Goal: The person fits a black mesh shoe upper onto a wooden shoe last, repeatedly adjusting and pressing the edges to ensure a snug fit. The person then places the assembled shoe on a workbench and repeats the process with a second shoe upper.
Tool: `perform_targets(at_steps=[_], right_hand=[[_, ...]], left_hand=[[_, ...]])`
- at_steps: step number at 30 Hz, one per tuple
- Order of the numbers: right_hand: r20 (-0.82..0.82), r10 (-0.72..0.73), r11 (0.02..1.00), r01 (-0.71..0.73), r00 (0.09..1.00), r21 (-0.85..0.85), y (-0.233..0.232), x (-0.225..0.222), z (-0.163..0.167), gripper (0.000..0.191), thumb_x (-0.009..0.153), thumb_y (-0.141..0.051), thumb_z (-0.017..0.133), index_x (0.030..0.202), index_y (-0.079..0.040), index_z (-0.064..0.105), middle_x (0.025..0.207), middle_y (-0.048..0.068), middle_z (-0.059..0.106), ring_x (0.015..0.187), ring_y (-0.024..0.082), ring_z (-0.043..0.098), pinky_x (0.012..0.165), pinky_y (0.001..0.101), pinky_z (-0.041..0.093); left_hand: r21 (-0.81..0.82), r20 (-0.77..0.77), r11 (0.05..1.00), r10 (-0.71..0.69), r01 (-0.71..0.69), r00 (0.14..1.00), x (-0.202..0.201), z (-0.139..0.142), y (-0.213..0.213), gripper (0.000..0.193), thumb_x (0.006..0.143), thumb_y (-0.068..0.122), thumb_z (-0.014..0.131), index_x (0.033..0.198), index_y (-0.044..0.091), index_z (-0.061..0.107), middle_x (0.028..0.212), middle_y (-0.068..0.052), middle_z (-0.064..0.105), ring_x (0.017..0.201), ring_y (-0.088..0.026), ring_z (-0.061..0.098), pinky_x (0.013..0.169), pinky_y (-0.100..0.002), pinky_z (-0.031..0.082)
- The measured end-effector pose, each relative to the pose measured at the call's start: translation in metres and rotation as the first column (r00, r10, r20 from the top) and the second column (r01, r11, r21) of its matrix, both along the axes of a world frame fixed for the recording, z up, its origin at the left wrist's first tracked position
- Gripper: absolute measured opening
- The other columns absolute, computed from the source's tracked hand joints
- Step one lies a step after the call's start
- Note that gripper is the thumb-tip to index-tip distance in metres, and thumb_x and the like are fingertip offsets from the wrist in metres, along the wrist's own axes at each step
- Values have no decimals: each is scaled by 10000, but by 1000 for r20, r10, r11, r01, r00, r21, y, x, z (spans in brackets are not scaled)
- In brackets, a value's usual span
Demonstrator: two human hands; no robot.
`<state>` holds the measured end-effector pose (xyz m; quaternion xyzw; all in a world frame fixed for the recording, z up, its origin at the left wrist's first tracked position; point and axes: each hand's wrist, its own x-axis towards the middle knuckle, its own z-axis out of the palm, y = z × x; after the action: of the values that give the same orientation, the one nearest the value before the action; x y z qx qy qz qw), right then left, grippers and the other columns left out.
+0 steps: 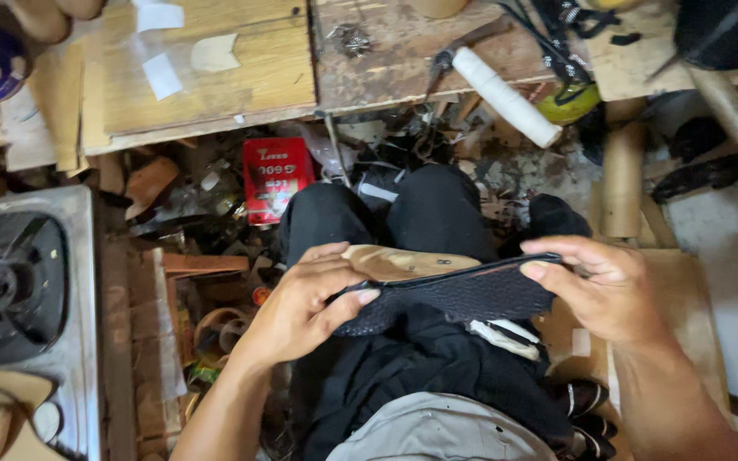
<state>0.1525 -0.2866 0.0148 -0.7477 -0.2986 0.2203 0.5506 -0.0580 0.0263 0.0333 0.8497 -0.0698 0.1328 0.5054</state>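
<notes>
You held a black textured shoe sole (463,294) flat across your lap at the centre of the frame, its tan inner face (403,263) showing along the upper edge. Your left hand (305,299) pinched its left end between thumb and fingers, while your right hand (608,290) gripped its right end, thumb pressed on the near face. A red box (275,175) lay on the floor above, and a gas stove (19,290) sat at the left edge.
</notes>
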Motion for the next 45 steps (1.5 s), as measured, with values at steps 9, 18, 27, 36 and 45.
perform_targets(at_steps=[9,18,27,36,45], right_hand=[[625,-30,983,-92,780,162,16,-12,32,338,701,50,833,997,-45,701,1061,171,675,913,265,685,791,319,580],[893,-110,951,-216,437,223,5,-35,56,256,799,-40,803,987,-53,630,1013,74,682,945,255,698,861,445,578],[954,61,949,-313,293,36,-2,-35,65,178,858,-100,776,1009,-107,682,1078,53,710,993,212,699,984,447,510],[952,39,945,-322,303,63,-2,-35,61,159,852,-105,768,980,-110,674,1038,45,712,940,192,696,981,450,503],[898,19,962,-253,439,103,15,-31,59,224,756,-16,823,940,-73,708,940,47,669,843,225,670,952,483,544]], left_hand=[[447,276,875,63,-186,959,-16,22,-7,275,840,244,709,1080,115,751,1014,-20,692,1021,-230,659,1147,-580,371],[591,552,626,146,-509,821,-43,3,-23,330,801,172,735,1129,179,764,1099,-38,685,1062,-248,637,1079,-556,417],[552,562,580,270,-598,782,-54,-31,-28,303,814,122,764,1099,223,773,1106,-53,655,1086,-272,634,1102,-557,426],[551,532,582,308,-599,789,-55,-28,-28,318,789,102,743,1086,212,774,1106,-55,660,1088,-277,634,1091,-555,432],[544,529,616,274,-569,803,-43,-15,-25,282,835,149,735,1117,166,728,1150,-55,669,1124,-286,627,1102,-559,430]])
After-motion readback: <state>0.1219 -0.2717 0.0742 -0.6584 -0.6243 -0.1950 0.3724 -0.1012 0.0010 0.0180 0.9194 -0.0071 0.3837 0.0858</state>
